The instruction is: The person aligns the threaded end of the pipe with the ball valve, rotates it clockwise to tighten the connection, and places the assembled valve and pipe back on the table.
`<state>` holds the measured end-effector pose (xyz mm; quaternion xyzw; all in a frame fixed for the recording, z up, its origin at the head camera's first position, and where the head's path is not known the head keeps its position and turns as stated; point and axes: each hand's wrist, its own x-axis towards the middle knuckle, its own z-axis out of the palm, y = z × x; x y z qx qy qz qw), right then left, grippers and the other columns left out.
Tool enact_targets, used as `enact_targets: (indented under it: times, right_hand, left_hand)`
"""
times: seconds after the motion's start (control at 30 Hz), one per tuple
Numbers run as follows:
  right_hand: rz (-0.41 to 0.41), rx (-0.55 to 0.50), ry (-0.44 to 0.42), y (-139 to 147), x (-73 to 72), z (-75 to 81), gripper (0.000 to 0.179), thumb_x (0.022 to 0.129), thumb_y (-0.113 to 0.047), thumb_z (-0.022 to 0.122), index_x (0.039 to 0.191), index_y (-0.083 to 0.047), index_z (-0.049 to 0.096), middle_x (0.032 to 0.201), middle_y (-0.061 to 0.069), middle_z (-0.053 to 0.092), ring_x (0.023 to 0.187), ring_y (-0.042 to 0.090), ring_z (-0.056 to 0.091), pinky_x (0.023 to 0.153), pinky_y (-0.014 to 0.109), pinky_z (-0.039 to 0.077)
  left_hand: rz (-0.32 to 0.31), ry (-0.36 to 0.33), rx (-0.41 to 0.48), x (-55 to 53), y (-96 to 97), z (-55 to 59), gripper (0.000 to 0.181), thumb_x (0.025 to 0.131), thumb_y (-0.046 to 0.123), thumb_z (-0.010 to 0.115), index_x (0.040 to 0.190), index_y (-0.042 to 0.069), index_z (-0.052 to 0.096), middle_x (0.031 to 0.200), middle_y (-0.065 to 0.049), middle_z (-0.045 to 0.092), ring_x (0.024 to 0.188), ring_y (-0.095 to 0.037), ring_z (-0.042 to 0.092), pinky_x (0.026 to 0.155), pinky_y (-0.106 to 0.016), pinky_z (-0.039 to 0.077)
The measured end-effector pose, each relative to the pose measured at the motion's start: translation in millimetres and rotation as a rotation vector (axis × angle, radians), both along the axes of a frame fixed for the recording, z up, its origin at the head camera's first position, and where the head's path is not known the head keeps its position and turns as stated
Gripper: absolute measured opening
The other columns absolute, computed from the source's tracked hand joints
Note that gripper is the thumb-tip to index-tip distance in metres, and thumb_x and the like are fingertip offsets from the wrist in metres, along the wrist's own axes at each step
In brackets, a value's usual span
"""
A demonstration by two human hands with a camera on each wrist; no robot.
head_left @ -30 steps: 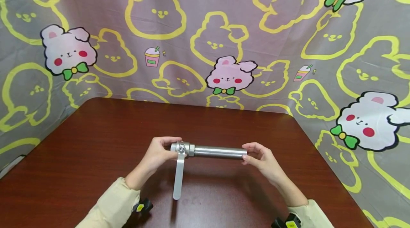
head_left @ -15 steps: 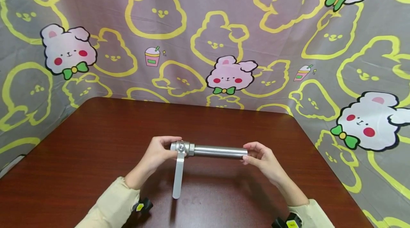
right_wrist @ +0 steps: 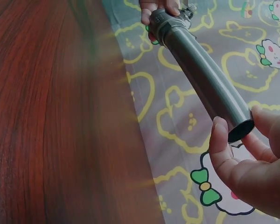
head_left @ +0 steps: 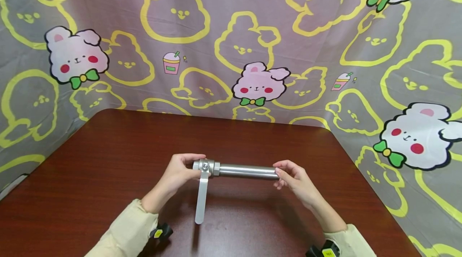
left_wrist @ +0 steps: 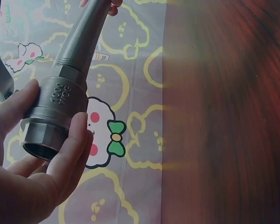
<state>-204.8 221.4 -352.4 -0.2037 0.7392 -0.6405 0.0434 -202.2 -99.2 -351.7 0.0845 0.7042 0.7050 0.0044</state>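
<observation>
A steel ball valve [head_left: 206, 167] with a flat lever handle [head_left: 201, 203] is joined to a smooth metal pipe [head_left: 247, 171], and both are held up over the table. My left hand [head_left: 177, 173] grips the valve body by its outer end, thumb on the near side and fingers behind. In the left wrist view the valve's hexagonal end [left_wrist: 43, 139] shows an open bore. My right hand [head_left: 297, 181] pinches the pipe's far right end between thumb and fingers. The pipe's hollow mouth [right_wrist: 241, 131] faces the palm in the right wrist view. The lever points toward me.
The reddish-brown wooden table [head_left: 126, 144] lies below both hands. A cloth curtain [head_left: 202, 48] with cartoon rabbits hangs around its back and sides. Dark wrist devices [head_left: 162, 231] sit at both sleeve cuffs.
The valve and left hand stay nearly still. My right hand's thumb has shifted up over the pipe's end, and its lower fingers have moved slightly.
</observation>
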Motion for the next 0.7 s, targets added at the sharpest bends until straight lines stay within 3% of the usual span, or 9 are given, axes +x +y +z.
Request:
enact_targets:
  times: [0.2, 0.47, 0.7]
  right_hand:
    - [-0.022, 0.009, -0.032, -0.9, 0.6, 1.8, 0.029, 0.087, -0.001, 0.052, 0.108, 0.017, 0.044, 0.087, 0.009, 0.054, 0.064, 0.016, 0.060, 0.060, 0.026, 0.052]
    - [-0.055, 0.017, -0.062, -3.3, 0.6, 3.0, 0.046, 0.073, 0.007, 0.066, 0.112, 0.019, 0.043, 0.092, 0.005, 0.057, 0.074, 0.013, 0.060, 0.065, 0.027, 0.052]
    - [-0.022, 0.007, -0.026, -1.0, -1.0, -1.1, 0.044, 0.074, 0.010, 0.063, 0.112, 0.020, 0.044, 0.091, 0.005, 0.058, 0.071, 0.013, 0.060, 0.062, 0.028, 0.052]
  left_hand:
    - [0.007, 0.027, -0.029, -0.9, -0.2, -1.3, 0.047, 0.062, -0.012, 0.064, 0.108, -0.016, 0.055, 0.096, -0.021, 0.062, 0.072, -0.015, 0.055, 0.060, -0.028, 0.052]
    - [0.010, 0.052, -0.043, -1.5, 0.7, -2.7, 0.046, 0.063, -0.011, 0.065, 0.107, -0.017, 0.055, 0.094, -0.022, 0.062, 0.071, -0.014, 0.055, 0.059, -0.026, 0.052]
    - [0.008, 0.043, -0.033, -0.6, 0.1, -3.2, 0.046, 0.063, -0.011, 0.065, 0.107, -0.017, 0.055, 0.094, -0.022, 0.062, 0.071, -0.015, 0.056, 0.059, -0.029, 0.053]
